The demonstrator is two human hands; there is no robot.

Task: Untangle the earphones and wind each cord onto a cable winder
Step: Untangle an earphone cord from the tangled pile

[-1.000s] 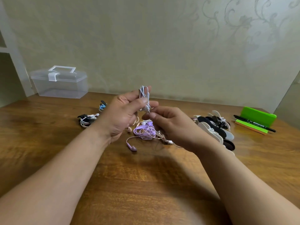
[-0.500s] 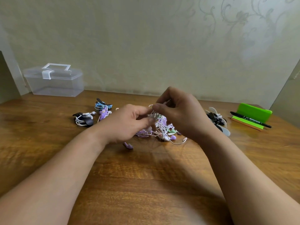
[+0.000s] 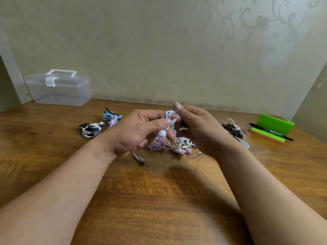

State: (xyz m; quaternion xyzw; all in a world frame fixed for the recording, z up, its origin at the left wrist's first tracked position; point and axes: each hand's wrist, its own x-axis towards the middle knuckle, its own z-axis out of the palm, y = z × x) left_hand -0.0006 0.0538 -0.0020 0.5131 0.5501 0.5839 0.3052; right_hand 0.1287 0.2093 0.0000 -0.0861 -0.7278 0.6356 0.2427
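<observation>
Now, left hand: you pinch the thin white earphone cord, with the white earbud dangling.
Right hand: rolled aside; I cannot tell its grip.
Pastel cord tangle: still knotted.

Probably a home: patterned wallpaper behind wooden desk

Head view, down over table

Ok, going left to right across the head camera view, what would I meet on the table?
In order: clear box, white earphones on black winder, blue wound earphones, left hand, tangled earphones, right hand, spare winders, green stand.
</observation>
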